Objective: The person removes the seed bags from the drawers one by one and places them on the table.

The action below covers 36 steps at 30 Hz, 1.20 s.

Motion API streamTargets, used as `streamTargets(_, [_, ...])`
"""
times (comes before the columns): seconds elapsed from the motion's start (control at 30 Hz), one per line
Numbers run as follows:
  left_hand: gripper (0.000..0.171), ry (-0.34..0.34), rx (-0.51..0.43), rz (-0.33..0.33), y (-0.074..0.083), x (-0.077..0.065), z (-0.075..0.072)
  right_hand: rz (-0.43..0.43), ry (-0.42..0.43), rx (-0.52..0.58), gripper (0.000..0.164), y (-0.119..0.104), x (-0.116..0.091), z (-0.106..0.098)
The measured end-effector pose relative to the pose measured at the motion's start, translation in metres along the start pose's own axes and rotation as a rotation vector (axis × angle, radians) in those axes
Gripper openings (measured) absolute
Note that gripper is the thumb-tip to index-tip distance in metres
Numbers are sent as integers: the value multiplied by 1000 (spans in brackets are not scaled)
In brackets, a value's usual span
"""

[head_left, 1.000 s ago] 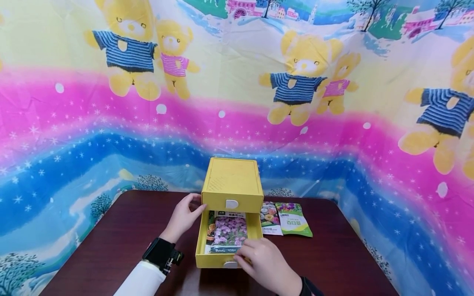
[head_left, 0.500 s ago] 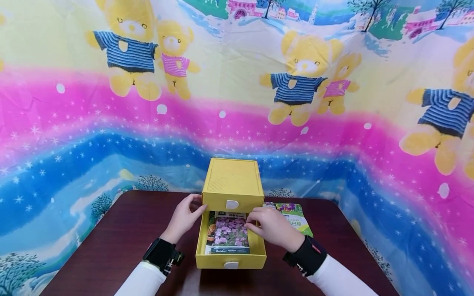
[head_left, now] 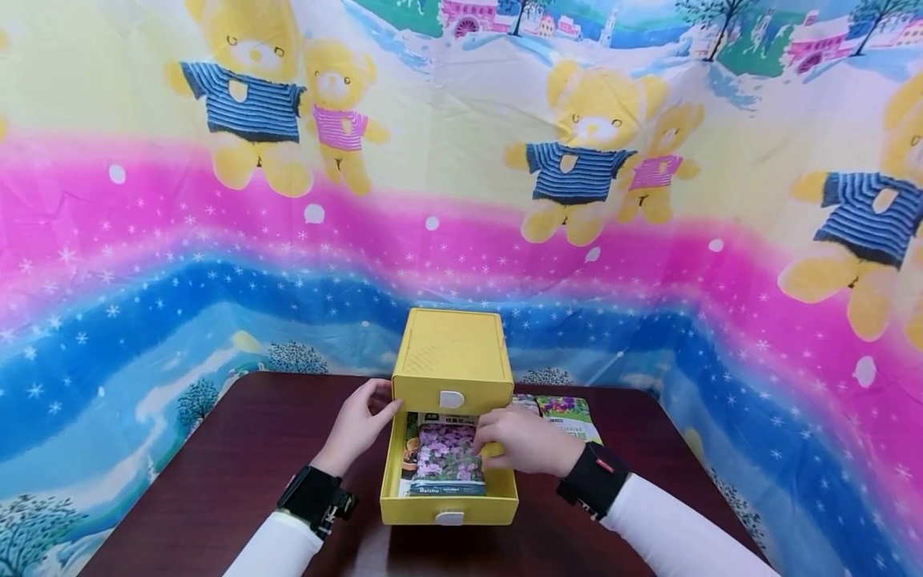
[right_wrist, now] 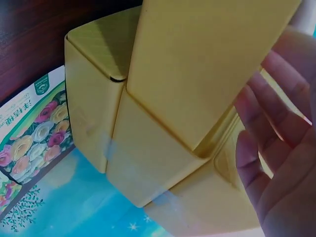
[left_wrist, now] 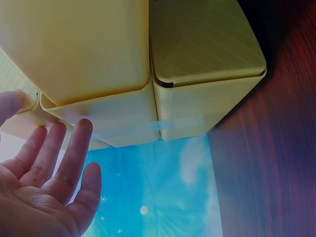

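A yellow two-drawer box (head_left: pixel 454 344) stands on the table, its lower drawer (head_left: pixel 404 510) pulled out. Inside it lies a seed packet (head_left: pixel 450 457) with purple flowers, over another packet (head_left: pixel 411 457) at the left. My left hand (head_left: pixel 362 421) is at the box's left front edge, thumb at the front corner; in the left wrist view its fingers (left_wrist: pixel 74 158) spread loosely along the side. The right hand (head_left: pixel 525 439) is over the lower drawer's right side, fingertips near the purple-flower packet's right edge. In the right wrist view its loosely bent fingers (right_wrist: pixel 252 153) are beside yellow plastic.
Behind my right hand, a green-and-white seed packet (head_left: pixel 574 421) lies on the dark table (head_left: pixel 613 513). A packet with roses (right_wrist: pixel 39 133) is next to the box in the right wrist view. A bear-print cloth (head_left: pixel 447 200) hangs around the back and sides.
My right hand has moved from the lower drawer's front handle up and back to its right side, partly covering the packets outside. The left hand has stayed at the box's left edge.
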<state>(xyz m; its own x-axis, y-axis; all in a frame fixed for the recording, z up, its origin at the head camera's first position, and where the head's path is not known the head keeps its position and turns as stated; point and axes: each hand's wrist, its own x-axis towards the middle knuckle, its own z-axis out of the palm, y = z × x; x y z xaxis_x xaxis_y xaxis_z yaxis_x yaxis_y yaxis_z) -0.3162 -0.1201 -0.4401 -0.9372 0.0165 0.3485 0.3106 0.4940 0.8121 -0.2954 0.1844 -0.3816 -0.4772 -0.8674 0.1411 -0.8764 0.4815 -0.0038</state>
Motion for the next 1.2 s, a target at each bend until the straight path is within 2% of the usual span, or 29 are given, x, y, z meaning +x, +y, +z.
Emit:
streamTargets(0.17, [33, -4, -3, -6, 2, -1, 0, -75, -74, 7, 32, -3, 4, 3])
streamTargets(0.37, [34, -5, 2, -15, 1, -2, 0, -73, -153, 29, 50, -6, 8, 9])
streamTargets(0.57, [34, -7, 4, -16, 1, -1, 0, -110, -166, 10, 62, -8, 12, 13])
streamTargets(0.7, [35, -9, 5, -18, 2, 0, 0, -132, -172, -1, 60, -9, 13, 18])
streamTargets(0.93, [35, -9, 3, -20, 2, 0, -1, -107, -180, 12, 52, -8, 14, 24])
streamTargets(1.2, [34, -14, -5, -17, 2, 0, -1, -108, -179, 64, 48, -8, 14, 22])
